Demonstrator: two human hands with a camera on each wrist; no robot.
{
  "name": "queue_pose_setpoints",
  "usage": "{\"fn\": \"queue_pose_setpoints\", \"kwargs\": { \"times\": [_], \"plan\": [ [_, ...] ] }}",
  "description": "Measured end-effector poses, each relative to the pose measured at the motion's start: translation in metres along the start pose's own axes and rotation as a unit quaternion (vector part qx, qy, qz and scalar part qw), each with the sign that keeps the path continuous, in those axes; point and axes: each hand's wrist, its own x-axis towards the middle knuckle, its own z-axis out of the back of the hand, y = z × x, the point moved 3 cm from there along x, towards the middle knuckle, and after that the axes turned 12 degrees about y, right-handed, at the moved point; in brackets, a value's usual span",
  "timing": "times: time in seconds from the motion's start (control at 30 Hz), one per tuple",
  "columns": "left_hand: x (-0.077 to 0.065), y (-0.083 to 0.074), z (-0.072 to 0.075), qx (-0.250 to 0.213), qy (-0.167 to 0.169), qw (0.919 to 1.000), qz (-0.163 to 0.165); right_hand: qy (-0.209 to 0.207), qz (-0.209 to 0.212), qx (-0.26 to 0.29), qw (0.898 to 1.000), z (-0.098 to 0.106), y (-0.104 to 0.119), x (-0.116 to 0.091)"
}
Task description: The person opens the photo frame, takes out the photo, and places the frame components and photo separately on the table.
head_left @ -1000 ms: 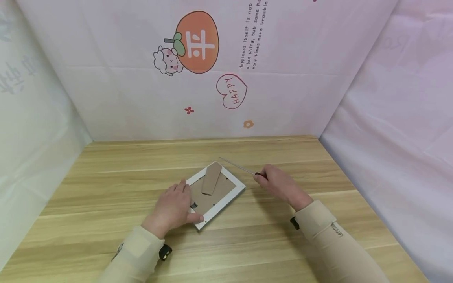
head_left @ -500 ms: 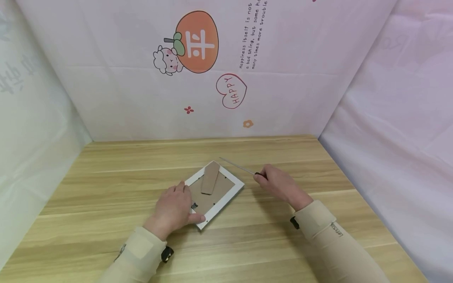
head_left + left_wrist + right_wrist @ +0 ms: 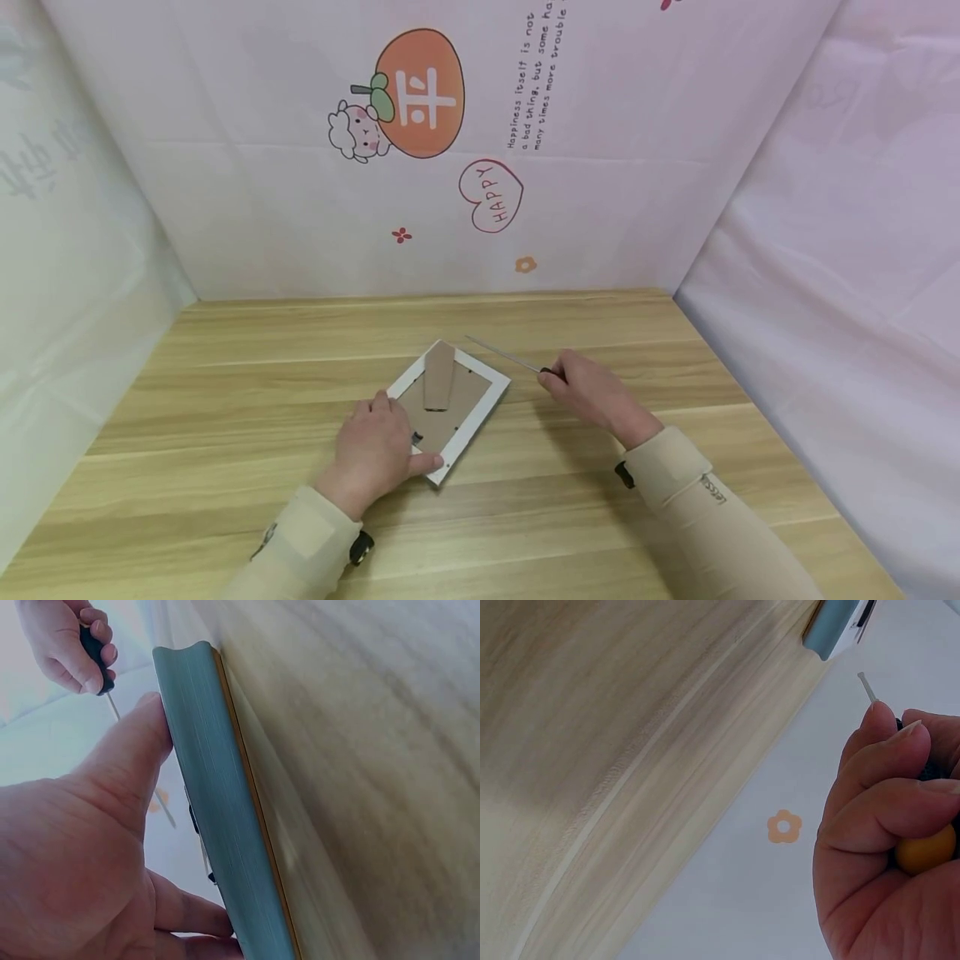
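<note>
A white-edged picture frame [image 3: 476, 417] is back side up on the wooden table, its brown backing board [image 3: 468, 392] and brown stand leg [image 3: 438, 379] showing. My left hand [image 3: 375, 446] grips it at the near left end, thumb at the near corner, fingers along the left edge. In the left wrist view the frame's side [image 3: 217, 780] looks bluish-green. My right hand [image 3: 596, 396] grips a screwdriver by its dark handle [image 3: 94, 656], which has a yellow end [image 3: 926, 851]. The thin metal shaft [image 3: 498, 352] points left, its tip beyond the frame's far edge and apart from it.
The wood-grain table [image 3: 225, 400] reaches back to a white printed cloth [image 3: 285, 225] hanging upright behind. Similar cloth hangs on the left [image 3: 82, 250] and right [image 3: 840, 275] sides.
My left hand has turned the picture frame a little counterclockwise, its far corner shifting left and its near corner right. The right hand with the screwdriver has stayed nearly still.
</note>
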Motion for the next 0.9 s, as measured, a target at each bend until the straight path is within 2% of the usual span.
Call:
{"fn": "queue_pose_setpoints", "kwargs": {
  "times": [0.3,0.67,0.9],
  "plan": [
    [-0.003,-0.006,0.002,0.003,0.0,0.9998,0.018,0.001,-0.004,0.001,1.0,-0.001,-0.001,0.0],
    [-0.01,-0.009,0.007,0.009,-0.003,1.0,0.001,-0.002,-0.002,0.001,1.0,-0.001,-0.002,-0.001],
    [-0.011,-0.01,0.008,-0.031,0.016,0.9992,0.018,0.0,0.003,0.003,1.0,-0.002,-0.002,-0.001]
  ]
}}
